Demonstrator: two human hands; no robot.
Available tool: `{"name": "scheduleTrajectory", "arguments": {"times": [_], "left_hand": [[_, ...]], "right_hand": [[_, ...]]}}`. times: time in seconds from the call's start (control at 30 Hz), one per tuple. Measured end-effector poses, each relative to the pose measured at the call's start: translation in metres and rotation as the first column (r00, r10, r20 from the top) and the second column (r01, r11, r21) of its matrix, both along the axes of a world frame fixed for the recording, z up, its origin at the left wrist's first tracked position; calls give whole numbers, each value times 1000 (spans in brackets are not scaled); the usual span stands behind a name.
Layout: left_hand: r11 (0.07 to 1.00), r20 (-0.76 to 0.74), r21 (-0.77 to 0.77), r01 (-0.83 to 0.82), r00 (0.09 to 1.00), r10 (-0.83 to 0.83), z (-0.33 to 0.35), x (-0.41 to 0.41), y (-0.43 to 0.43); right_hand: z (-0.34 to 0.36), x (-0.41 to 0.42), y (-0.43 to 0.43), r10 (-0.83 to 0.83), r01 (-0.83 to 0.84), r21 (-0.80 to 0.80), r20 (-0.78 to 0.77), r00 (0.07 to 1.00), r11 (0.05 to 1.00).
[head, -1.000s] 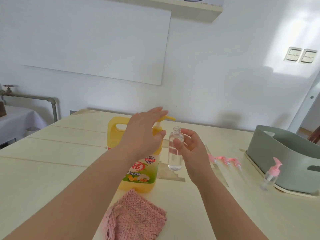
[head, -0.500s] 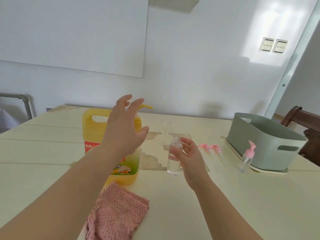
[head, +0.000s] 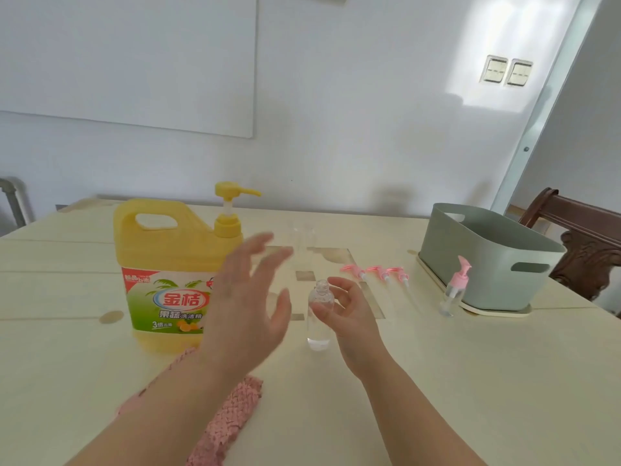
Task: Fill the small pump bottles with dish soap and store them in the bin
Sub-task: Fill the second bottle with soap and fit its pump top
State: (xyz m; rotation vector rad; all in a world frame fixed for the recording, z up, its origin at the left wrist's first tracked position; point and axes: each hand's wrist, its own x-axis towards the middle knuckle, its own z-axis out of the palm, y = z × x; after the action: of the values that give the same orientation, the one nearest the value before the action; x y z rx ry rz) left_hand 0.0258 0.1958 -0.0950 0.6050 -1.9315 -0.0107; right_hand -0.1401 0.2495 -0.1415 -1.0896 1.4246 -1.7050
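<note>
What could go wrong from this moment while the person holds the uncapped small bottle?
1. The uncapped bottle in the right hand has no pump, so a tilt could spill any soap inside.
2. The left hand, blurred and close beside it, might knock it.
3. The clear empty bottles behind are hard to see and could be toppled in a reach for the pink pumps.

The desk (head: 470,381) is pale painted wood by its look, smooth and matt, worn patchy at centre. At ten o'clock the dish soap jug (head: 161,243) is glossy yellow plastic with a shiny printed label. The uncapped small bottle (head: 317,334) is clear, smooth plastic. At six o'clock the pink cloth (head: 232,415) is knitted, rough. At two o'clock the bin (head: 487,260) is matt grey-green plastic; the chair (head: 591,243) behind is dark carved wood.
</note>
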Motion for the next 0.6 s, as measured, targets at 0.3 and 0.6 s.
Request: {"name": "scheduleTrajectory", "arguments": {"times": [0.3,0.6], "left_hand": [[454,-69,870,194,958,-279,-61,-49,2],[455,-108,868,199,970,-218,-56,-75,-4]], "right_hand": [[3,-17,4,51,-47,67,-69,996,997],[12,-62,2,-151,154,42,-72,986,987]]}}
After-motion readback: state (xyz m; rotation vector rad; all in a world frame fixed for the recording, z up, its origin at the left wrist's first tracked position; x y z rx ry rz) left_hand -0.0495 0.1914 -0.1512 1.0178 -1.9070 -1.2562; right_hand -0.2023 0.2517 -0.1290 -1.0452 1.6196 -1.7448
